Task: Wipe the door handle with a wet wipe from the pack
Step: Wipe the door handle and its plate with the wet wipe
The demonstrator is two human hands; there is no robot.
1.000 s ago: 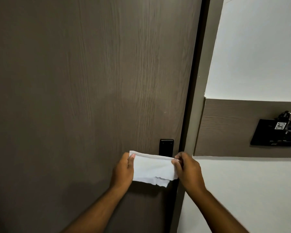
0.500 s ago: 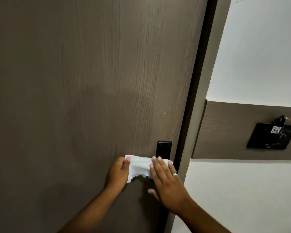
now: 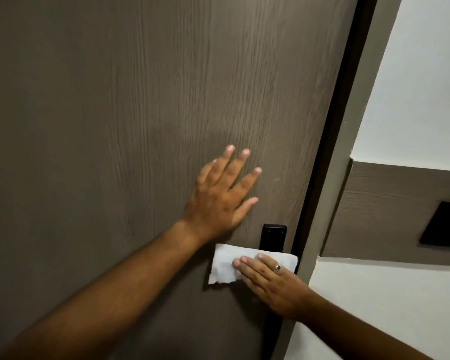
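Note:
A white wet wipe (image 3: 225,263) is draped over the door handle, which it hides. Only the black handle plate (image 3: 273,236) shows above the wipe, near the door's right edge. My right hand (image 3: 272,283) lies over the wipe with its fingers flat and together, pressing it onto the handle; a ring is on one finger. Up and to the left, my left hand (image 3: 222,197) rests flat on the brown wooden door (image 3: 140,113) with its fingers spread, holding nothing. The wipe pack is out of view.
The door frame (image 3: 330,203) runs down the right of the door. Beyond it is a white wall (image 3: 413,74) with a brown panel band carrying a black wall plate (image 3: 444,224).
My left hand has let go of the wipe's left end and moved up onto the door with fingers spread. My right hand stays over the wipe on the handle. The view is closer.

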